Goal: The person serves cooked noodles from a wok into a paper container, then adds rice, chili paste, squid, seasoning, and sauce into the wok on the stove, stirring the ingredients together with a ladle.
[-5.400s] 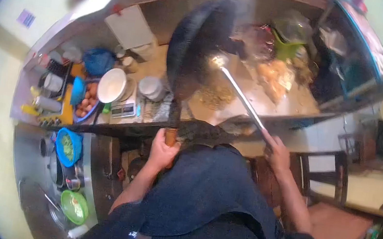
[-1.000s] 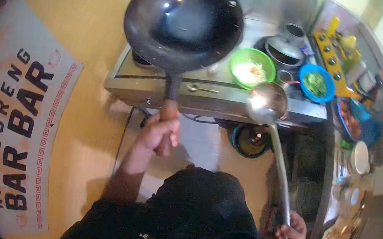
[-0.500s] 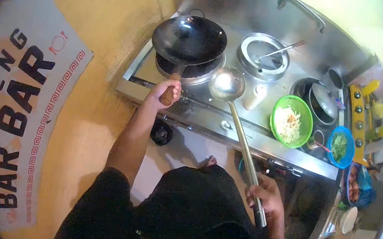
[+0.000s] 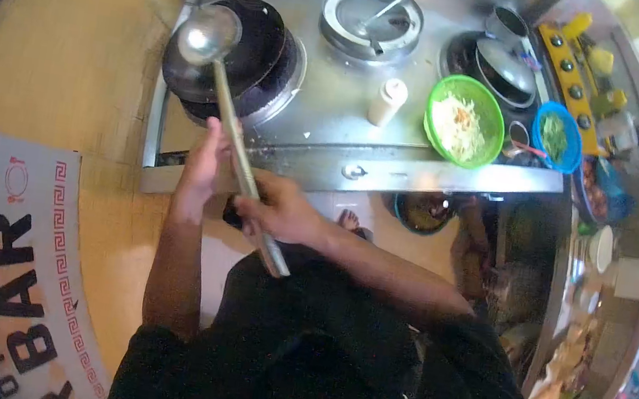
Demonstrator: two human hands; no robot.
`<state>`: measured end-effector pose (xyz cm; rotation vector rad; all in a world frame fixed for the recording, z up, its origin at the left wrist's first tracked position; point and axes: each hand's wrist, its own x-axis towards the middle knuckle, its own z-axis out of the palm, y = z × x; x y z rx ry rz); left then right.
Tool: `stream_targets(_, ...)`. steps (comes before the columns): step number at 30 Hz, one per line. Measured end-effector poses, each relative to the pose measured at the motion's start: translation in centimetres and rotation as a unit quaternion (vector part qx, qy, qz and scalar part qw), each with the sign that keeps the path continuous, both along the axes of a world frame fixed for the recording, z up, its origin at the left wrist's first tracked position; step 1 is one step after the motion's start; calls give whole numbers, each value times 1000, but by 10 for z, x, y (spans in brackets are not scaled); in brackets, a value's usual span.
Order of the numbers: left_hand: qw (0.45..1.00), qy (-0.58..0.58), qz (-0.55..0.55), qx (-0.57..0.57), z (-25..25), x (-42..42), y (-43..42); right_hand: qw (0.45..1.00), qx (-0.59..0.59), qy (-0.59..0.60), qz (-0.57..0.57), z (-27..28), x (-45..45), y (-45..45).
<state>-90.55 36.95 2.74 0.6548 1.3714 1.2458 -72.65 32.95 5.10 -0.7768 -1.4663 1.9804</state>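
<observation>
My right hand [image 4: 277, 208] is wrapped round the long metal shaft of a ladle [image 4: 228, 125]. The shaft slants up and left, and the ladle's round bowl is over the black wok [image 4: 261, 48] at the left of the stove. My left hand [image 4: 203, 165] is at the near side of the wok, at its handle; the ladle shaft crosses in front and hides most of the grip. The wok looks tilted over its burner ring [image 4: 295, 74].
A white squeeze bottle [image 4: 388, 101] stands mid-stove, before a round metal pan [image 4: 334, 24] with a utensil in it. To the right are a green basket [image 4: 499, 131] of shredded food, a blue basket [image 4: 538, 140] of greens and a lidded pan [image 4: 509, 69]. The stove's front edge [image 4: 413, 176] lies before me.
My right hand has swung the ladle left, from beside the wok to over it. The view has turned, so the stove appears shifted left and up.
</observation>
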Motion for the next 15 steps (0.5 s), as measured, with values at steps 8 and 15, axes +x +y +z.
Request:
stream_targets(8,993,-61,-80,-65,-8,-124,-26,839,272,-441,-167,-134,72,38)
stream_targets(15,984,71,-70,-148,-29,-169,-69,762,413,-486,-110,-195,184,51)
